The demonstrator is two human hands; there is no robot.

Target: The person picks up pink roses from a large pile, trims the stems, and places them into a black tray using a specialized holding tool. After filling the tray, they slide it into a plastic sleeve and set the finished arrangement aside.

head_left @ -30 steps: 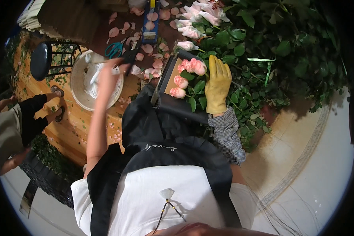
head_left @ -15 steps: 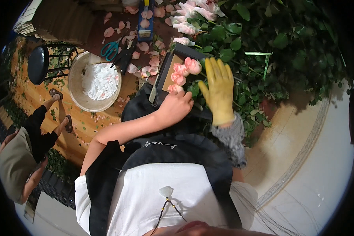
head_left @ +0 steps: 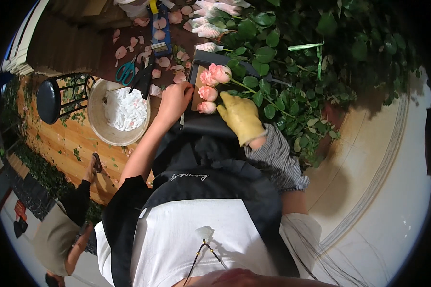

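Several pink roses (head_left: 207,93) lie in a column, heads to the left, on a tan board (head_left: 195,96) within a black-edged holder (head_left: 210,58). My bare left hand (head_left: 177,99) is closed at the holder's left edge, just left of the rose heads; whatever its curled fingers hold is hidden. Just right of the lower roses, my right hand (head_left: 243,118) in a yellow rubber glove is curled down over the stem area. The glove covers the lower stems, and what its fingers close on cannot be seen. Leafy stems of the upper roses run rightward above the glove.
A round basin (head_left: 92,112) of white sleeves stands left, beside a black stool (head_left: 49,102). Teal-handled scissors (head_left: 126,72) and loose petals lie on the brown table (head_left: 111,67). Net-wrapped roses (head_left: 209,31) and heaped foliage (head_left: 292,62) fill the upper right. Another person (head_left: 57,234) is lower left.
My left hand has moved up and left from the lowest rose to the holder's edge. My gloved hand has gone from outstretched to curled, lower and left. The other person has shifted.
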